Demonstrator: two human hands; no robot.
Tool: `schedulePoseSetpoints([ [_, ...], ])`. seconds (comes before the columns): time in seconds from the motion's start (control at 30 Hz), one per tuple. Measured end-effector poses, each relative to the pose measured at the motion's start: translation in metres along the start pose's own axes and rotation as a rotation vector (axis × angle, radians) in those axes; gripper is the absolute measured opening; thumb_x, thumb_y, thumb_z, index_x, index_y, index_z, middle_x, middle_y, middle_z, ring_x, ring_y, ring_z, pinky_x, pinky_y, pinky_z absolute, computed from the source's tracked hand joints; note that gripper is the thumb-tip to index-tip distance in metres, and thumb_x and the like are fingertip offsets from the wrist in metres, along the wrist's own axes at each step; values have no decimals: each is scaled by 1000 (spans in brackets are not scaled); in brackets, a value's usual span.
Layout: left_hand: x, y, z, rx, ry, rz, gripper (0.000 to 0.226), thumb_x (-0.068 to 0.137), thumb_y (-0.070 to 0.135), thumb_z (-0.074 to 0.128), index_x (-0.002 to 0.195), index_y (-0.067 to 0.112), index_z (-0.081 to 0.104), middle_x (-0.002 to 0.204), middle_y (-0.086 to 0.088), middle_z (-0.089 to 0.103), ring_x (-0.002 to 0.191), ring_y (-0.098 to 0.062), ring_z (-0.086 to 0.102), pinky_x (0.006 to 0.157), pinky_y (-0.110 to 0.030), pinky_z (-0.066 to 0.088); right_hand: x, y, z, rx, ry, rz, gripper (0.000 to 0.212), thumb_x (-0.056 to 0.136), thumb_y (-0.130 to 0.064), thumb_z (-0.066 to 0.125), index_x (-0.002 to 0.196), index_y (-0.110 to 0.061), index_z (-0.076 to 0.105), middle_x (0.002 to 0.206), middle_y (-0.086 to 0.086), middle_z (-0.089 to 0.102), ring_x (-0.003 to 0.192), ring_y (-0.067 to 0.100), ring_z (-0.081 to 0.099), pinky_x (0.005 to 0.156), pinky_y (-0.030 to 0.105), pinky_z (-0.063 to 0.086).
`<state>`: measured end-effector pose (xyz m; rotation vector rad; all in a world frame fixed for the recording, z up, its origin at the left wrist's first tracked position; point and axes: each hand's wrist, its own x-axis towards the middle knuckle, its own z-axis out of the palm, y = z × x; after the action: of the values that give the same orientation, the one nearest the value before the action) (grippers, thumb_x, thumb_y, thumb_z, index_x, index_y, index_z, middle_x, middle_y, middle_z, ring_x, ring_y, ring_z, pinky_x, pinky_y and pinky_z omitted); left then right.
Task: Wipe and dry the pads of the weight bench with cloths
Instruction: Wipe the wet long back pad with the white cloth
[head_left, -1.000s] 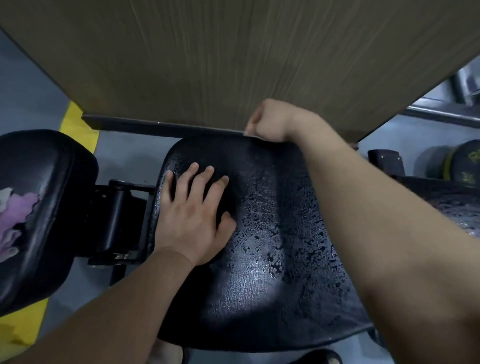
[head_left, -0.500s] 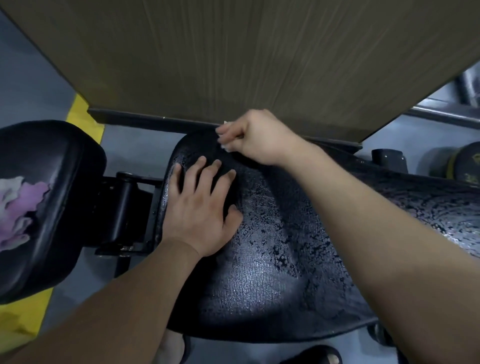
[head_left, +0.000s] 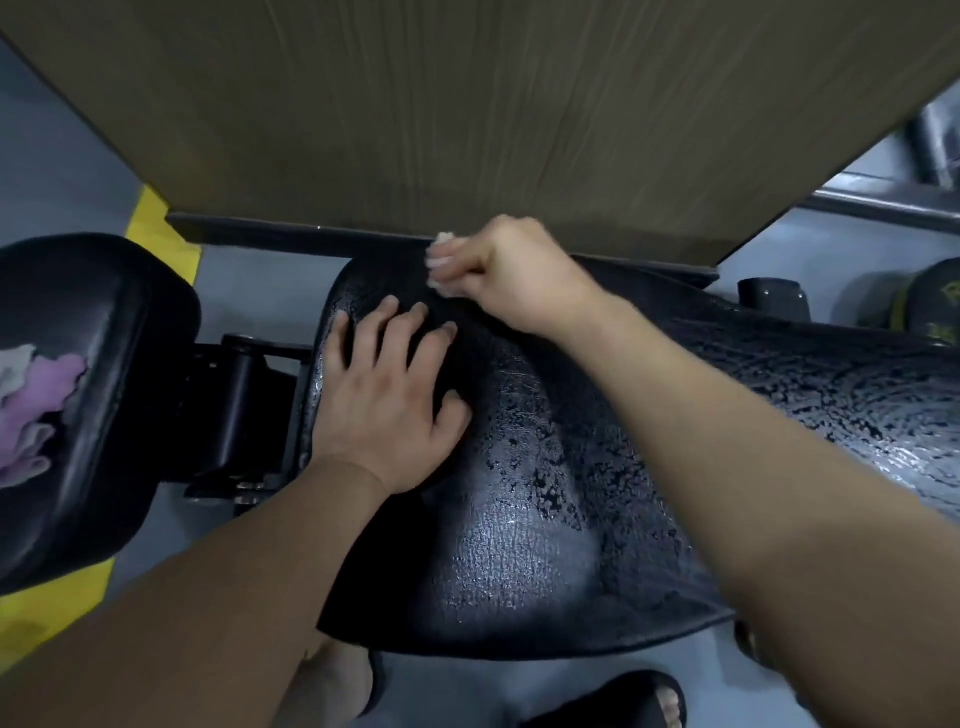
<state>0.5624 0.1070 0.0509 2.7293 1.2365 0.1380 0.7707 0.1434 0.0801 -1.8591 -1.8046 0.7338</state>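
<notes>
While the left hand lies flat on the pad, the right hand — grip curled — clutches a pale cloth.

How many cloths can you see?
2. A small white cloth is bunched in the right hand at the far edge of the cracked black pad. A purple and white cloth heap lies on the smooth black pad at left; it may hide more.
</notes>
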Motion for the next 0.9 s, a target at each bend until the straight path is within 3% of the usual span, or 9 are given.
schedulePoseSetpoints([
  [0.17,0,3,-6,40,-82,-33,66,87,51,35,146,25,48,155,-5,41,150,-29,24,123,-60,13,-53,56,-50,55,137,235,17,87,-18,81,103,-14,81,119,2,74,114,-4,60,101,-1,33],
  [0.3,9,19,-16,38,-104,-83,64,85,52,29,137,21,50,147,-5,41,144,-32,27,120,-66,16,-71,73,-54,-53,162,251,17,94,-26,73,109,-24,79,124,-7,72,125,10,60,115,25,36],
  [0.33,14,30,-18,-1,-91,-120,61,84,53,30,132,22,50,144,-4,40,141,-32,28,118,-68,16,-73,73,-53,-98,131,240,20,96,-27,69,115,-25,76,125,-9,71,125,15,58,113,25,36],
  [0.43,26,61,-11,-84,-139,-139,62,86,58,30,143,35,36,160,-1,21,152,-34,9,119,-72,3,-76,70,-61,-166,40,203,31,100,-15,59,129,-24,65,125,-6,69,122,19,58,104,16,36],
  [0.5,25,67,2,-34,-147,-111,65,90,61,29,152,40,24,169,0,9,156,-34,-5,119,-72,-3,-77,70,-75,-128,92,257,34,100,-11,56,132,-17,65,124,-3,64,117,10,57,94,4,35],
  [0.53,23,65,4,-13,-127,-115,67,91,62,29,154,40,22,170,0,9,157,-34,-6,119,-71,-3,-75,73,-81,-128,122,280,32,101,-14,58,131,-16,66,125,0,64,117,11,57,92,6,36],
  [0.63,23,64,7,-12,-78,-120,69,90,62,30,155,37,26,169,-2,17,157,-35,-1,120,-69,1,-61,89,-89,-143,5,394,26,102,-31,59,123,-22,73,120,2,71,114,18,63,88,21,42],
  [0.73,25,66,7,-6,-84,-115,71,89,62,32,155,35,27,168,-2,20,157,-36,3,121,-69,3,-38,88,-95,-84,-81,469,21,99,-37,64,111,-27,77,106,-3,75,100,12,64,82,22,42],
  [0.9,27,64,7,33,-92,-103,73,87,61,38,154,31,34,165,-5,26,156,-37,9,120,-69,7,18,47,-65,4,-200,345,22,95,-41,69,111,-30,79,105,-11,74,98,5,64,85,21,49],
])
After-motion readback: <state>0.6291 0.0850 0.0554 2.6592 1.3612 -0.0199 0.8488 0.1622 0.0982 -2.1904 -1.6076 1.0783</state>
